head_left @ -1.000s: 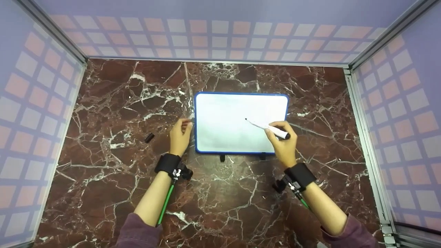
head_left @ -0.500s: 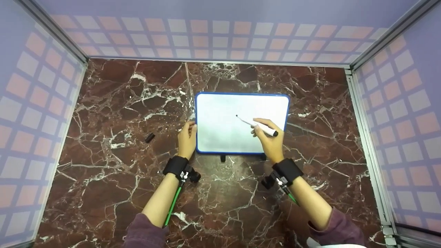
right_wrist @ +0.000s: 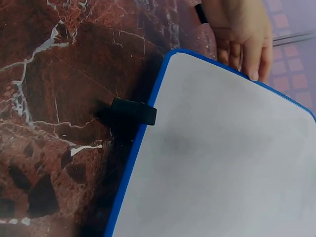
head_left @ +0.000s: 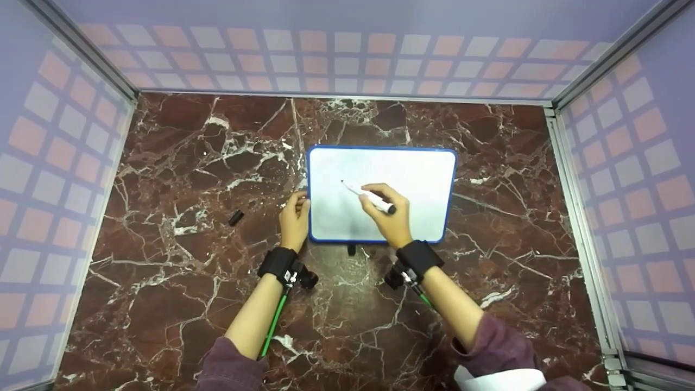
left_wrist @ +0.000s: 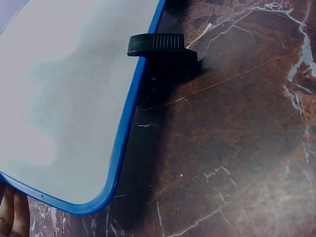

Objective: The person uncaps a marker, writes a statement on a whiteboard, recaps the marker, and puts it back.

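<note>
A whiteboard (head_left: 374,163) with a blue rim lies at the middle of the head view. My left hand (head_left: 295,220) holds its left edge, the thumb at the rim and the other fingers curled beside it; the right wrist view shows that hand (right_wrist: 244,37) at the frame. Over the board's left half, my right hand (head_left: 392,214) grips a white marker (head_left: 374,200) between thumb and fingers. The marker's bare dark tip points up and left, close over the white surface. No drawn line shows on the board. A black marker cap (head_left: 235,218) lies left of my left hand.
Black clips stick out at the board's near edge, one clip (left_wrist: 157,44) plain in the left wrist view. Dark red marbled tabletop (head_left: 190,298) surrounds the board. Walls with pink and white squares (head_left: 347,62) close off the back and both sides.
My right hand has carried the marker leftward across the board, from its right side to the left half. My left hand has moved slightly right, onto the board's left edge.
</note>
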`<state>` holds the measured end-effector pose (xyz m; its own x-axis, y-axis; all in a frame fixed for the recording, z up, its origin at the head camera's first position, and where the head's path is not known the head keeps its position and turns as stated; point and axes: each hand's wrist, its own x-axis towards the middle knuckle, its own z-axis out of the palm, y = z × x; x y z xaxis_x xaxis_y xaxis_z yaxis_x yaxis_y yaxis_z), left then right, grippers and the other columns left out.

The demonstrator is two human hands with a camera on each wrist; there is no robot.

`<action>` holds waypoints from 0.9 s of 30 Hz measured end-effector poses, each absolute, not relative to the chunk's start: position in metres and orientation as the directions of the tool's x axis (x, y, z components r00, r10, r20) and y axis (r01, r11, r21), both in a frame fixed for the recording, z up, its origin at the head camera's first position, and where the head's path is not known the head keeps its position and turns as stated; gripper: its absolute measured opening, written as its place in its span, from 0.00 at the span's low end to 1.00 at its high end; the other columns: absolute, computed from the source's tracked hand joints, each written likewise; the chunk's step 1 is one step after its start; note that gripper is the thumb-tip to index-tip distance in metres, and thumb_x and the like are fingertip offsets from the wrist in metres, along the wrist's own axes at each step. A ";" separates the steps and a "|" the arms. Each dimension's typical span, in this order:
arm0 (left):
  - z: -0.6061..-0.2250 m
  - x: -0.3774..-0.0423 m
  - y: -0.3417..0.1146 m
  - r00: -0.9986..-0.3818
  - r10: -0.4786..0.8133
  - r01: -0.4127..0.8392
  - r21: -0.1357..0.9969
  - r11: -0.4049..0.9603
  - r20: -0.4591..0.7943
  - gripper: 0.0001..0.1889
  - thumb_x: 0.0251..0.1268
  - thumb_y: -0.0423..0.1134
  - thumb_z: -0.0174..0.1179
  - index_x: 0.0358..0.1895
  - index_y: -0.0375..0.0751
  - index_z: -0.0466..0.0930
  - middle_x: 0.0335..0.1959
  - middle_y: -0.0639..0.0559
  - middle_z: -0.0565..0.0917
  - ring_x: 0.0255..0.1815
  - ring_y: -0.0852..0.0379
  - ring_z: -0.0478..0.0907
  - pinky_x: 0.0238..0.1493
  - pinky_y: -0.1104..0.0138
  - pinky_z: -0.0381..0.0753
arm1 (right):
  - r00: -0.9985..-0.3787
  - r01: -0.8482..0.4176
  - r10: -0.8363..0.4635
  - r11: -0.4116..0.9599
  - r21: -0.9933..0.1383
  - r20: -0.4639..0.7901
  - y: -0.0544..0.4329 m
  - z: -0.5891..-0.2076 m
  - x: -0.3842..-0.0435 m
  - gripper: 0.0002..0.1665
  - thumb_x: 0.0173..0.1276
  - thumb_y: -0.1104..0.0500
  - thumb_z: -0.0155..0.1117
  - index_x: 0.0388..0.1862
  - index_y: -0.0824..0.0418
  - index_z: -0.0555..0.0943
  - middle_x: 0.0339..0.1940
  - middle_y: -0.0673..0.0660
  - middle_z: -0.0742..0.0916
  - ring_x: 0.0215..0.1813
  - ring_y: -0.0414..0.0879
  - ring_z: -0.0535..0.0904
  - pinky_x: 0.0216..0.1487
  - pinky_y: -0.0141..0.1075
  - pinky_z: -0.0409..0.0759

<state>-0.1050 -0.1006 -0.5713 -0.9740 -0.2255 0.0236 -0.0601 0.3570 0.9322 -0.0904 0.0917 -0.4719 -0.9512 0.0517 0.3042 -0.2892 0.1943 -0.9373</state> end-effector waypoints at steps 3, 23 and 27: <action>-0.572 -0.105 -0.100 -0.974 -0.228 -0.064 0.930 0.362 0.022 0.13 0.66 0.34 0.51 0.50 0.32 0.75 0.40 0.35 0.81 0.41 0.45 0.78 0.46 0.57 0.79 | -0.930 -0.345 0.031 0.266 -0.900 0.365 0.084 -0.472 -0.092 0.09 0.55 0.71 0.64 0.36 0.73 0.82 0.33 0.67 0.87 0.33 0.44 0.82 0.37 0.25 0.78; -0.573 -0.107 -0.103 -0.968 -0.252 -0.099 0.930 0.353 -0.007 0.12 0.64 0.33 0.53 0.48 0.33 0.77 0.38 0.37 0.83 0.39 0.47 0.79 0.43 0.62 0.79 | -0.926 -0.362 -0.015 0.330 -0.872 0.378 0.066 -0.519 -0.113 0.12 0.58 0.61 0.66 0.42 0.62 0.84 0.38 0.60 0.88 0.40 0.50 0.83 0.44 0.34 0.80; -0.572 -0.107 -0.102 -0.967 -0.253 -0.087 0.932 0.351 0.005 0.12 0.64 0.34 0.54 0.48 0.33 0.77 0.38 0.37 0.82 0.39 0.47 0.79 0.42 0.63 0.79 | -0.932 -0.340 -0.002 0.349 -0.873 0.362 0.062 -0.513 -0.113 0.13 0.57 0.65 0.66 0.42 0.65 0.84 0.38 0.63 0.88 0.39 0.53 0.82 0.43 0.34 0.79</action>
